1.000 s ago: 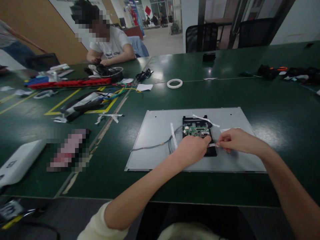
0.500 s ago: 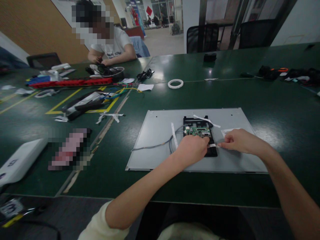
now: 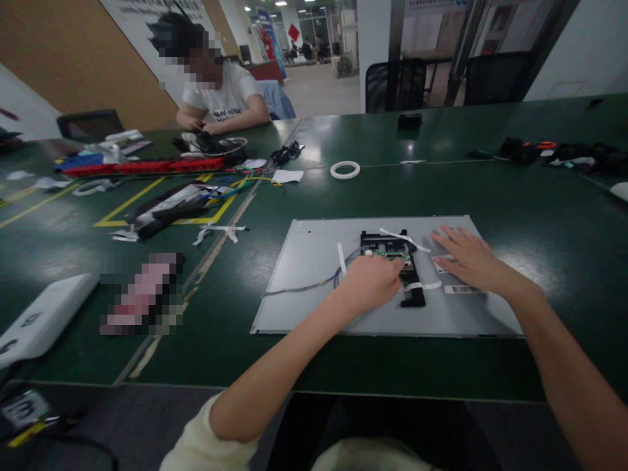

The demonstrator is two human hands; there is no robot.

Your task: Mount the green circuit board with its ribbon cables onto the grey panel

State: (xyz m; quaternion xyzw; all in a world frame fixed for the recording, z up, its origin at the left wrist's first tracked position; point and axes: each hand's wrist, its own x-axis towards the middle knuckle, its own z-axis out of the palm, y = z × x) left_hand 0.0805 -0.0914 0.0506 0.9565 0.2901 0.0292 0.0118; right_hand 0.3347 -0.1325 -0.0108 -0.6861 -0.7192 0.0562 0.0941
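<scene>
A flat grey panel (image 3: 304, 261) lies on the table in front of me. Near its middle sits a black bracket (image 3: 413, 297) with a green circuit board (image 3: 387, 252) in it. My left hand (image 3: 373, 281) rests over the board, fingers curled with one pointing along it; what they grip, if anything, is hidden. My right hand (image 3: 468, 258) is spread flat over the panel's right part, by a white label (image 3: 461, 289). White tape strips cross the bracket: a lower strip (image 3: 424, 286) and an upper strip (image 3: 405, 240). Grey cables (image 3: 304, 288) run left from the board.
A tape roll (image 3: 345, 170) lies beyond the panel. Left are a phone-like object (image 3: 144, 291), blurred out, a white device (image 3: 44, 320), tape scraps (image 3: 220, 232) and a black-and-white device (image 3: 171, 209) with wires. Across the table sits a person (image 3: 223, 98) near a red strip (image 3: 147, 167).
My right hand has left the lower tape strip, moved up and spread flat over the panel. That strip now lies across the bracket onto the panel. My left hand stays near the board.
</scene>
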